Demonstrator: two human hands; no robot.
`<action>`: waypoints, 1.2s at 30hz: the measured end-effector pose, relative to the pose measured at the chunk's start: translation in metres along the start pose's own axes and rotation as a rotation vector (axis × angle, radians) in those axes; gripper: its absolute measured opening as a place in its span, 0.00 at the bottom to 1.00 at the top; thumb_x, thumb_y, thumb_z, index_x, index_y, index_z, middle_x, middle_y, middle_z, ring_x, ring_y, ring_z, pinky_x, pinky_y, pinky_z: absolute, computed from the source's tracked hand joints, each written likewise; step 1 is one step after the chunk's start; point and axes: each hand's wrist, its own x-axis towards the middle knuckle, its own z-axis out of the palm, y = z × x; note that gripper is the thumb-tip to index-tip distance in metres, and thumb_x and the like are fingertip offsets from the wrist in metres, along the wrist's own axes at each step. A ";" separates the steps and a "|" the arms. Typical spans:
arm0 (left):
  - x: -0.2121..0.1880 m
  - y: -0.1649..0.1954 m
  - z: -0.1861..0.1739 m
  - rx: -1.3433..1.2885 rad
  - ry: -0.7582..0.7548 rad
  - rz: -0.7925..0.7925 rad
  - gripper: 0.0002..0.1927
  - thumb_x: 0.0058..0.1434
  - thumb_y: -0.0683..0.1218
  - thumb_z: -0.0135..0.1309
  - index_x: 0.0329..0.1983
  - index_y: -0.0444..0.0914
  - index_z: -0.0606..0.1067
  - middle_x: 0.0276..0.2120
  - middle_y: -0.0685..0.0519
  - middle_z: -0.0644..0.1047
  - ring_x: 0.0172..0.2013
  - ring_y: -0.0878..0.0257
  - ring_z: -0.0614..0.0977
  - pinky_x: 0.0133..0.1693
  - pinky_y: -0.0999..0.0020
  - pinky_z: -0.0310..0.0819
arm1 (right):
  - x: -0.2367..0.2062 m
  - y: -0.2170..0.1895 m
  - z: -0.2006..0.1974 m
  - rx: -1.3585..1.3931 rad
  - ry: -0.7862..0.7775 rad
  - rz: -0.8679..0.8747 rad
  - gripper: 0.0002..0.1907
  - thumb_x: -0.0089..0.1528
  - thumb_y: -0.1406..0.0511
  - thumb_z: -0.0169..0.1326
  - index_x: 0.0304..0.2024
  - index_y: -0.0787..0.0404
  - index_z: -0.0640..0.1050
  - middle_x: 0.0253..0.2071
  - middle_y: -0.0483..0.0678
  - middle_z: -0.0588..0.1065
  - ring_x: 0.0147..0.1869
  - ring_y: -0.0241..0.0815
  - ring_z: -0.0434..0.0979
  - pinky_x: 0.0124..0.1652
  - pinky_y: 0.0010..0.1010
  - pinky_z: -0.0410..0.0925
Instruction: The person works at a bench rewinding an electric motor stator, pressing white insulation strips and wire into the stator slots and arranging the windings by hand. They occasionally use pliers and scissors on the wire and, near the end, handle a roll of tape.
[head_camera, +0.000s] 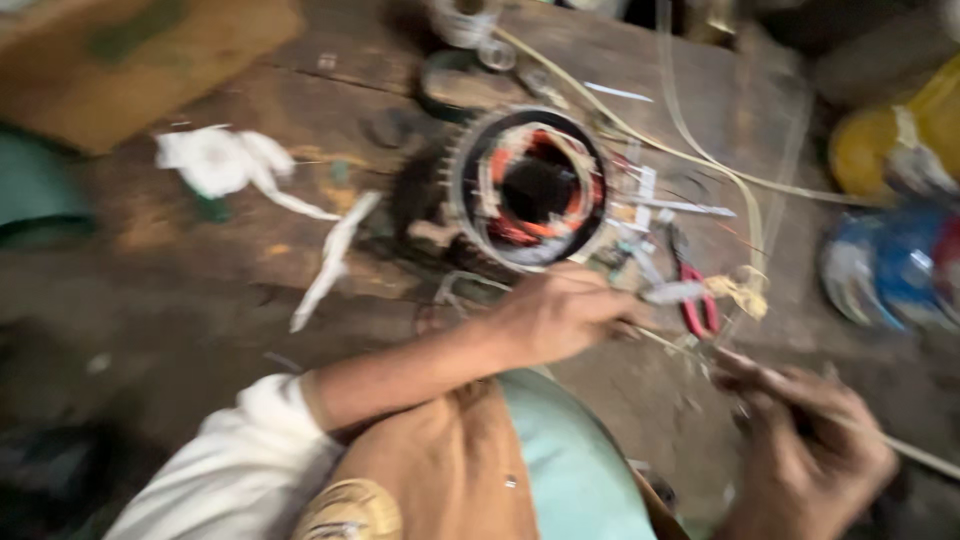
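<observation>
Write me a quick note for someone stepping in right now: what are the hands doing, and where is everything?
Left hand: closed near a pale cord, just below the motor stator; blur hides the exact grip.
Right hand: pinching a thin pale strand that runs off to the right.
Stator lies on the wooden bench, opening up, red and pale windings showing.
Red-handled pliers lie to the right of the left hand.
White rag scraps lie left of the stator.
Done and left: the windings are in the stator; the blur hides any more.
</observation>
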 end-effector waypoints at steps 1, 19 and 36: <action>-0.001 -0.001 0.000 -0.008 0.009 -0.011 0.12 0.55 0.44 0.64 0.44 0.43 0.80 0.30 0.51 0.78 0.35 0.55 0.81 0.38 0.59 0.74 | -0.004 0.006 0.001 -0.028 0.023 -0.016 0.04 0.70 0.82 0.52 0.43 0.73 0.74 0.43 0.60 0.79 0.49 0.52 0.84 0.48 0.34 0.76; -0.004 -0.002 -0.002 -0.038 0.005 -0.019 0.14 0.51 0.37 0.61 0.43 0.38 0.80 0.30 0.47 0.78 0.34 0.51 0.82 0.39 0.58 0.76 | 0.015 0.017 0.039 -0.077 0.058 -0.155 0.05 0.69 0.80 0.54 0.42 0.72 0.72 0.42 0.58 0.73 0.45 0.44 0.77 0.50 0.36 0.75; 0.006 0.008 0.000 -0.023 -0.226 -0.098 0.12 0.53 0.34 0.60 0.40 0.35 0.79 0.34 0.49 0.82 0.38 0.53 0.84 0.42 0.60 0.76 | -0.005 0.039 0.017 0.312 -0.238 0.100 0.16 0.70 0.76 0.48 0.61 0.67 0.70 0.61 0.63 0.74 0.66 0.52 0.78 0.65 0.40 0.73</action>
